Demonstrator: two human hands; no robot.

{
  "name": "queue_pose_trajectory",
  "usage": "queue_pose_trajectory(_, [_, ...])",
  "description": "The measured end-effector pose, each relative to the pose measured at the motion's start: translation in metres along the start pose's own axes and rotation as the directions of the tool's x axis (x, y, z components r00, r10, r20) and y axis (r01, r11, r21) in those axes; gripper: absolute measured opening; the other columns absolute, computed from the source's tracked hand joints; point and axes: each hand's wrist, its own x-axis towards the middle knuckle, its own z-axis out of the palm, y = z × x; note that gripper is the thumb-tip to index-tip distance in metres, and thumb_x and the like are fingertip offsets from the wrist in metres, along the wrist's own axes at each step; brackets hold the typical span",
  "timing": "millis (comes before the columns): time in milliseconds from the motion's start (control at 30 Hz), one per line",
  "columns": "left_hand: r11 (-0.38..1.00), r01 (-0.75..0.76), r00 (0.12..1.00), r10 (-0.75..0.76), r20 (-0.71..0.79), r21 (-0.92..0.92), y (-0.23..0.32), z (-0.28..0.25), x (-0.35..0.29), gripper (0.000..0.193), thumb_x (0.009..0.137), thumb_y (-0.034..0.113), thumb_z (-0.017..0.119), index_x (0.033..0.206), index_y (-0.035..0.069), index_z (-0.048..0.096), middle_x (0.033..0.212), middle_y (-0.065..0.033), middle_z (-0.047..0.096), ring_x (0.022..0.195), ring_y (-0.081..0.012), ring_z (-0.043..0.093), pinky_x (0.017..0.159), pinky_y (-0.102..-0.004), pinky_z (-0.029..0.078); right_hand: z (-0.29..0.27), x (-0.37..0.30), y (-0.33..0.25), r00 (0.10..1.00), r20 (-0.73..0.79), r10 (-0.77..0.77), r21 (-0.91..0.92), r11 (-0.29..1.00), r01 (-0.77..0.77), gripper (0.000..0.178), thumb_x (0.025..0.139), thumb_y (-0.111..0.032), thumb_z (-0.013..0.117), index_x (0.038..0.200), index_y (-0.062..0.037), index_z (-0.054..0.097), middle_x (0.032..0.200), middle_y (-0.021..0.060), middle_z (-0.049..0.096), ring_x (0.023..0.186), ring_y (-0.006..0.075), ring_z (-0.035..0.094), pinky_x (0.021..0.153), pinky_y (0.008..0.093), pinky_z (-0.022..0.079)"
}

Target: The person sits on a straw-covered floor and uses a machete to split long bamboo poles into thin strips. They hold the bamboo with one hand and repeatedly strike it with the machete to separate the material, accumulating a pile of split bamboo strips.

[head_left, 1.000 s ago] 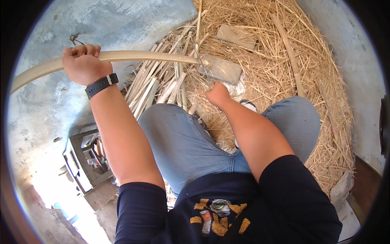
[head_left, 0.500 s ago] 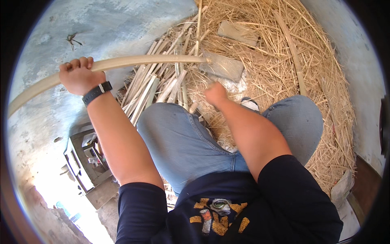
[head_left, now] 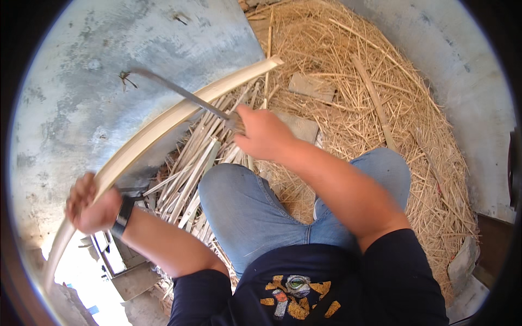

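- Straw covers the floor at right.
- A long pale strip slants above a stick pile.
- A narrow blade crosses before the strip; contact is unclear.
- Right hand clasps the blade's handle.
- Left hand, blurred, grips the strip.

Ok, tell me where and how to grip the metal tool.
Grip the tool by its lower-right end, likely best from the right, where the right hand holds it: the long, thin metal slants up-left from there, across the strip, away from the hand.
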Motion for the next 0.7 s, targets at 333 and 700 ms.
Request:
queue_pose_trajectory(333, [0.972,-0.203,0.979,0.204,0.004,-0.116,0.12,0.027,-0.051,0.025,0.085,0.022,0.048,0.064,0.015,0.036,0.055,0.0026,0.028,0.049,-0.0116,0.026,0.053,-0.0277,0.027,-0.065,-0.033,0.046,0.992,-0.122,-0.017,-0.225,0.974,-0.01,0.028,0.079,-0.017,0.061,0.103,-0.0037,0.056,0.082,0.0207,0.066,0.078,0.0356,0.066,0.07,0.0467,0.053])
queue_pose_trajectory(700, [0.948,-0.29,0.954,0.297,0.039,-0.134,0.153,0.045,-0.057,0.025,0.087,0.022,0.046,0.065,0.015,0.035,0.056,0.0023,0.029,0.05,-0.0116,0.027,0.053,-0.0282,0.026,-0.05,-0.007,0.115,0.886,-0.399,0.235,0.074,0.972,-0.225,0.04,0.078,-0.019,0.062,0.115,-0.004,0.058,0.094,0.0183,0.068,0.091,0.0359,0.065,0.08,0.0448,0.051])
